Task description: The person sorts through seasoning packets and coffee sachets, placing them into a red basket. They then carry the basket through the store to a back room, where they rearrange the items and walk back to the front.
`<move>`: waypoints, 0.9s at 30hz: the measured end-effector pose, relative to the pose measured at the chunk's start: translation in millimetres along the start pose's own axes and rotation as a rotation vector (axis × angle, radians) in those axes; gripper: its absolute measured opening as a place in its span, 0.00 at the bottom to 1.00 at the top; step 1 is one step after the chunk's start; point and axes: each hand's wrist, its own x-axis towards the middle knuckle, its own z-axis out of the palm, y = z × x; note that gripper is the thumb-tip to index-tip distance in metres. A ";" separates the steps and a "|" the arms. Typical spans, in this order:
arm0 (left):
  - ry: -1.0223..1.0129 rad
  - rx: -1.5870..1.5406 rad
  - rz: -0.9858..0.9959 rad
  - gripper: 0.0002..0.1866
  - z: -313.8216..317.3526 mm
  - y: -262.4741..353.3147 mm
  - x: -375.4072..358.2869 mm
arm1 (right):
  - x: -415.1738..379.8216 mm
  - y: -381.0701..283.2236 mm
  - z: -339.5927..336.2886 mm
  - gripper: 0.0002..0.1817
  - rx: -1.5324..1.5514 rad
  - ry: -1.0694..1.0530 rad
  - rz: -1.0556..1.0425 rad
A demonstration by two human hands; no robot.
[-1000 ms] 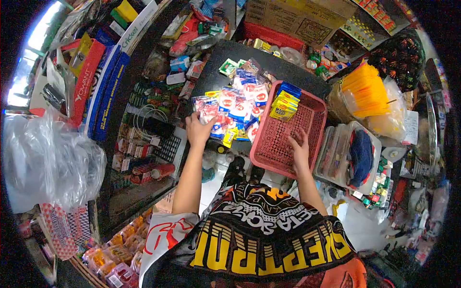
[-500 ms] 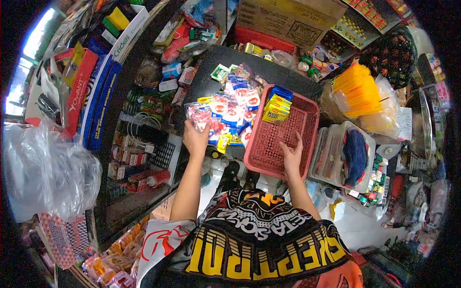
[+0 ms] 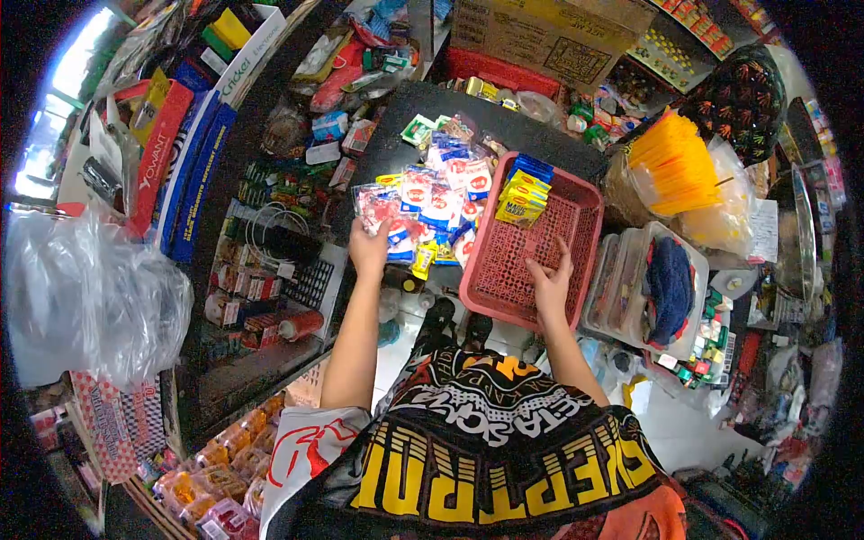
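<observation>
A pile of small sachets, mostly white with red and blue print, is spread over a dark tabletop. At the pile's near left edge, my left hand is closed on a clear-and-red sachet; its fingertips are partly hidden under it. Right of the pile stands a pink plastic basket with a perforated bottom. A stack of yellow Magic Sarap sachets lies inside its far left corner, with blue packs behind. Over the basket's near right part, my right hand holds nothing, thumb and fingers apart.
Lidded clear plastic containers with a dark blue cloth stand right of the basket. Yellow straws are bundled behind them. A cardboard box stands at the back. Plastic bags hang at left, beside packed shelves.
The view has shifted slightly. My left hand stays at the sachet pile's edge, and my right hand remains over the basket, its fingers slightly moved.
</observation>
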 end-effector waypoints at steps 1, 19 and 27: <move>0.010 -0.150 -0.070 0.23 -3.2 2.6 -1.6 | -1.1 -4.9 -0.8 0.37 0.037 -0.011 0.004; -0.276 -0.954 -0.148 0.15 -28.8 154.0 -79.4 | -38.6 -82.9 17.1 0.27 0.811 -0.834 0.501; -0.712 -0.939 -0.196 0.16 1.5 187.7 -118.0 | -45.2 -84.9 -30.5 0.22 0.808 -0.763 0.402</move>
